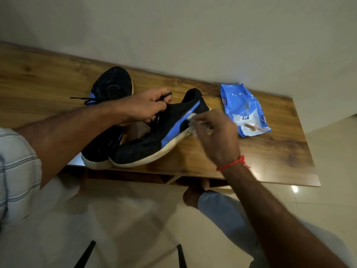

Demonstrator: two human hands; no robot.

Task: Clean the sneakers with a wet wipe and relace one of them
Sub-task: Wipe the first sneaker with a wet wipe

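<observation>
A brown wooden tabletop [260, 155] with dark grain stands against a plain pale wall [173, 26]. Below it is a shiny cream tiled floor [328, 171] with a bright spot of light on it.

Two shoes lie on the tabletop. The black mesh sneaker with a blue stripe and dirty white sole [154, 136] lies tipped on its side. Its long way runs from the toe, near the front edge of the tabletop, up to the heel, which points toward the wall and to the right. The second black and blue sneaker [111, 88] lies just to the left of it and behind it, partly under the arm.

The left hand [143, 107] has its fingers curled tight around the black shoelace [85, 99] at the top of the near sneaker. The right hand [216, 132] pinches a white wet wipe [190, 120] and presses it on the blue stripe by the heel. A red thread band [231, 163] is on that wrist.

A blue and white soft pack of wipes [245, 109] lies to the right, near the wall.
</observation>
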